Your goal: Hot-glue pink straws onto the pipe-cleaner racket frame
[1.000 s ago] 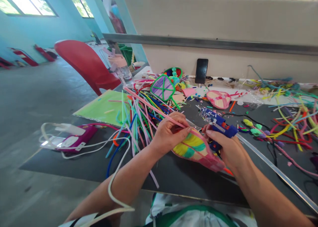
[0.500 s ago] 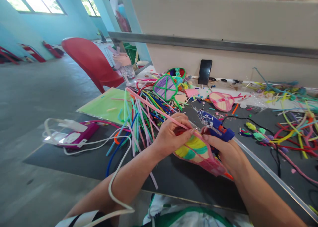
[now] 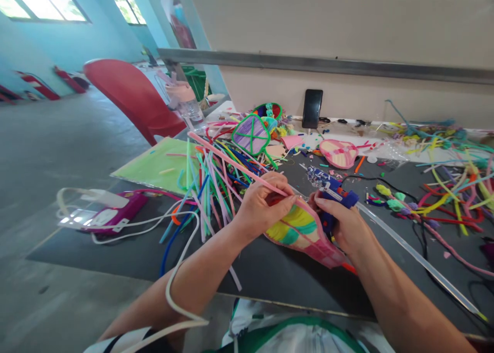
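My left hand (image 3: 260,209) is closed, pinching a long pink pipe cleaner (image 3: 231,160) against the rim of a colourful craft piece (image 3: 303,232) striped in yellow, green and pink. My right hand (image 3: 343,227) is closed around a blue hot glue gun (image 3: 335,193), whose nozzle sits near the top edge of the craft piece. A clear glue stick (image 3: 417,255) runs out of the gun toward the lower right. Both hands meet over the dark table (image 3: 127,250).
A heap of coloured straws and pipe cleaners (image 3: 210,180) lies left of my hands, with more pipe cleaners (image 3: 455,198) at the right. Behind are a purple fan-shaped craft (image 3: 251,135), a pink one (image 3: 338,154), a phone (image 3: 312,108), a green sheet (image 3: 162,165), a pink device with white cables (image 3: 110,216) and a red chair (image 3: 131,98).
My hands have stayed together on the craft piece. My right hand has shifted slightly with the glue gun along its rim. The view has swayed a little.
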Demonstrator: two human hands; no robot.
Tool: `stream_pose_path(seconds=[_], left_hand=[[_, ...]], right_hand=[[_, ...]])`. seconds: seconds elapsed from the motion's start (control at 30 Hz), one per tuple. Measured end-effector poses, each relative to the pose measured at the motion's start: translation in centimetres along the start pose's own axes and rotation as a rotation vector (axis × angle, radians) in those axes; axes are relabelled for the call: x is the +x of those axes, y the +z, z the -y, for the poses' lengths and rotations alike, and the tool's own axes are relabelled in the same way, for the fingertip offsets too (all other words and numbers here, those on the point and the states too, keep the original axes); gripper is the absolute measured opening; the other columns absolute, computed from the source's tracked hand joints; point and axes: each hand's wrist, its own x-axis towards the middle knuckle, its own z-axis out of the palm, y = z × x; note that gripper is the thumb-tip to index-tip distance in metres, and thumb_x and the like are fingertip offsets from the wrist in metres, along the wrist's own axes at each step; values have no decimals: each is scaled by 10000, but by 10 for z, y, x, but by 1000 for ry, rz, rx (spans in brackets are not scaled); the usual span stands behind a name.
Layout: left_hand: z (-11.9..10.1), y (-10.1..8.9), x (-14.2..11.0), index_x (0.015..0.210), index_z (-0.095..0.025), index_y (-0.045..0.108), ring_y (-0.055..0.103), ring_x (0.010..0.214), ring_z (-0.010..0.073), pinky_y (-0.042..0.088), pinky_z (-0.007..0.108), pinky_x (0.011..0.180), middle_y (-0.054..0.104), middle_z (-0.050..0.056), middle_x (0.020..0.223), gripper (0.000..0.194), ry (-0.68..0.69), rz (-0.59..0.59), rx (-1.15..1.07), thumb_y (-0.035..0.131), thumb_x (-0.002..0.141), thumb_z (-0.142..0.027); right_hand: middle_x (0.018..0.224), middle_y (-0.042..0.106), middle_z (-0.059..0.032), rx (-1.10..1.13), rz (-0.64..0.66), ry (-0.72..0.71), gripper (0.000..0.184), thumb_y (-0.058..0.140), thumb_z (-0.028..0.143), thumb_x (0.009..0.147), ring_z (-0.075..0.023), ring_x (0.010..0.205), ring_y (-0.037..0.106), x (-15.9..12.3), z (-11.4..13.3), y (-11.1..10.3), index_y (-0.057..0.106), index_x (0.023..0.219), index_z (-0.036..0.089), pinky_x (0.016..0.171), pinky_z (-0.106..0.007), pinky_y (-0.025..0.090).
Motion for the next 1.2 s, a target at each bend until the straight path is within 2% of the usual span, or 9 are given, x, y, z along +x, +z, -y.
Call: stream_pose_path(seconds=[0.23, 0.37, 0.5, 0.63, 0.8, 0.97, 1.2], left_hand=[[0, 0, 0, 754, -162, 671, 589, 846, 159, 472, 287, 808, 589, 28, 814, 32, 2, 1, 7, 688, 775, -181], [-1, -1, -1, 762, -163, 668, 586, 836, 154, 474, 275, 761, 583, 33, 834, 42, -3, 4, -14, 684, 784, -195], [4, 0, 1, 751, -166, 664, 584, 845, 153, 473, 268, 756, 579, 30, 846, 44, -30, 6, -53, 689, 772, -196], [17, 2, 10, 729, -164, 644, 557, 716, 120, 438, 229, 609, 574, 12, 804, 89, -178, -41, -181, 709, 743, -223], [28, 8, 18, 709, -160, 636, 510, 596, 97, 379, 210, 528, 559, -16, 668, 173, -374, -85, -267, 759, 687, -281], [29, 12, 17, 717, -148, 645, 492, 542, 82, 357, 197, 507, 555, -30, 607, 230, -494, -123, -275, 793, 631, -301], [32, 11, 17, 714, -144, 629, 539, 579, 86, 400, 196, 555, 592, -29, 634, 253, -523, -101, -330, 803, 623, -303]], right_hand=[[702, 713, 12, -2, 29, 9, 205, 816, 336, 660, -188, 664, 668, -5, 2, 11, 708, 779, 209, 657, -289, 523], [735, 731, 14, 24, 59, 52, 198, 816, 329, 677, -197, 679, 678, -7, -1, 15, 720, 813, 222, 691, -318, 544], [693, 708, 10, 40, -6, 8, 170, 807, 294, 656, -164, 621, 646, 3, -2, 11, 711, 757, 196, 637, -284, 525], [675, 682, 6, 79, -138, -18, 154, 760, 281, 642, -124, 563, 580, 22, 0, -7, 678, 719, 176, 514, -234, 450], [690, 682, 7, 169, -252, 3, 181, 745, 255, 608, -131, 557, 584, 32, 3, -25, 645, 739, 181, 512, -254, 463], [670, 669, 22, 219, -276, 4, 177, 729, 238, 610, -127, 548, 585, 35, 3, -31, 630, 748, 188, 506, -253, 469], [682, 671, 2, 238, -233, 77, 175, 732, 224, 607, -131, 542, 591, 38, -1, -33, 626, 739, 178, 511, -266, 489]])
